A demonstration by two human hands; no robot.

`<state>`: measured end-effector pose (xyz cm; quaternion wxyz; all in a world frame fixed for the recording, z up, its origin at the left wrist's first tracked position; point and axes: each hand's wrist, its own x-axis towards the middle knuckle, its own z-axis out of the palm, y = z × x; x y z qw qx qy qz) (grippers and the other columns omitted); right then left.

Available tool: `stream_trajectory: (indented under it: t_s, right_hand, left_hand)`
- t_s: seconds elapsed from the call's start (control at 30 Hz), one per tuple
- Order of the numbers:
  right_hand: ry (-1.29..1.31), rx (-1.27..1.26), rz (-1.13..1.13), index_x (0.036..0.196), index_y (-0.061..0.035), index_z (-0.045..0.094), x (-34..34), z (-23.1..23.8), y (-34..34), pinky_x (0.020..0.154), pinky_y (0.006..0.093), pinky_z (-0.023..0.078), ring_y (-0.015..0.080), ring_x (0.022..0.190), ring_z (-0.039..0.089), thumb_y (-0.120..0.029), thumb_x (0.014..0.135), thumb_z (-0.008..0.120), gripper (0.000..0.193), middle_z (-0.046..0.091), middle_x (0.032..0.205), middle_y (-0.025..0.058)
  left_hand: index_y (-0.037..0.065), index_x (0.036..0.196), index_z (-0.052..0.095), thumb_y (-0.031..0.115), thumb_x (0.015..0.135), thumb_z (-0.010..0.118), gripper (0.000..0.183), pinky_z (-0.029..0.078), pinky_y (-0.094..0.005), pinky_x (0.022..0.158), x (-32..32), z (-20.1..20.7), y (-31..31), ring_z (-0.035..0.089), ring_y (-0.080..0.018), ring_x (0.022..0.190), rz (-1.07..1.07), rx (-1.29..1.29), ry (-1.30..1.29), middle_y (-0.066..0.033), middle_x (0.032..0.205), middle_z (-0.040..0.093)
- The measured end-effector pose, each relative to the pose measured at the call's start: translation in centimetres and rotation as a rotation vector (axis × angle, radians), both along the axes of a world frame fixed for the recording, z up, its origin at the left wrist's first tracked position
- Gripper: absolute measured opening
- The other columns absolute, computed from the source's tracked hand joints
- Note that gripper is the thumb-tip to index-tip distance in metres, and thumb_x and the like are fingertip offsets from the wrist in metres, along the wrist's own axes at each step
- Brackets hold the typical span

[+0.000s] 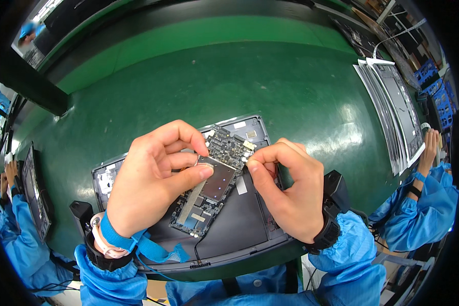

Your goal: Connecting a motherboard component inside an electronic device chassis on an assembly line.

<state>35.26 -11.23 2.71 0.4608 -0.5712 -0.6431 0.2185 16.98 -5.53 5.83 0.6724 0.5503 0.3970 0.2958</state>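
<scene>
A dark circuit board, long and narrow with a broad metal plate in its middle, lies tilted above a grey device casing. My left hand grips the board's left side, its thumb over the metal plate and its fingers curled. At the board's upper right edge, beside small white connectors, my right hand pinches thumb and forefinger together. What lies between those fingertips is too small to make out. A thin black cable runs from the board's lower end to the casing's near edge.
The casing lies on a green table. At the right stands a stack of grey panels with white sheets between them, near a co-worker's hand. Another person in blue works at the left by a dark panel. A dark post rises at the far left.
</scene>
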Motion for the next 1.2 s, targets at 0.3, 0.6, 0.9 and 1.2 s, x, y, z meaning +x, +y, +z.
stream_trajectory:
  t_s: [0.3, 0.6, 0.9, 1.2]
  right_hand:
    - [-0.008, 0.021, 0.015, 0.073, -0.0033, 0.058, 0.0, 0.2, 0.1, 0.065, 0.0273, 0.036, 0.0135, 0.055, 0.046, 0.0, 0.074, 0.062, 0.006, 0.05, 0.059, 0.0018]
    - [0.016, 0.018, 0.019, 0.073, -0.0033, 0.058, 0.0, 0.1, 0.1, 0.066, 0.0271, 0.036, 0.0131, 0.056, 0.047, -0.001, 0.074, 0.062, 0.005, 0.051, 0.06, 0.0014]
    - [0.041, 0.005, 0.038, 0.073, -0.0033, 0.059, 0.0, 0.3, 0.2, 0.067, 0.0265, 0.037, 0.0126, 0.056, 0.049, -0.002, 0.073, 0.063, 0.004, 0.052, 0.059, 0.0014]
    - [-0.192, 0.183, -0.02, 0.072, -0.0067, 0.062, 0.2, 0.5, 0.3, 0.069, 0.0294, 0.038, 0.0146, 0.054, 0.05, 0.001, 0.068, 0.069, 0.011, 0.052, 0.058, 0.0009]
  left_hand:
    - [0.0, 0.092, 0.047, -0.011, 0.075, 0.06, 0.023, 0.048, -0.0203, 0.072, 0.0, -0.1, 0.0, 0.06, -0.0108, 0.083, 0.037, -0.047, 0.011, -0.0065, 0.092, 0.057]
    - [-0.002, 0.093, 0.049, -0.012, 0.077, 0.058, 0.021, 0.046, -0.0188, 0.074, -0.1, 0.2, 0.1, 0.055, -0.0066, 0.083, 0.01, -0.057, 0.034, -0.0039, 0.091, 0.053]
    - [-0.001, 0.094, 0.049, -0.011, 0.076, 0.06, 0.022, 0.047, -0.0197, 0.073, -0.2, 0.5, -0.1, 0.055, -0.0072, 0.081, 0.021, -0.019, 0.067, -0.0038, 0.089, 0.054]
    - [-0.008, 0.113, 0.048, -0.012, 0.078, 0.058, 0.037, 0.051, -0.0216, 0.077, -0.2, 0.8, -0.2, 0.062, -0.0136, 0.086, 0.093, -0.055, 0.04, -0.0163, 0.099, 0.064]
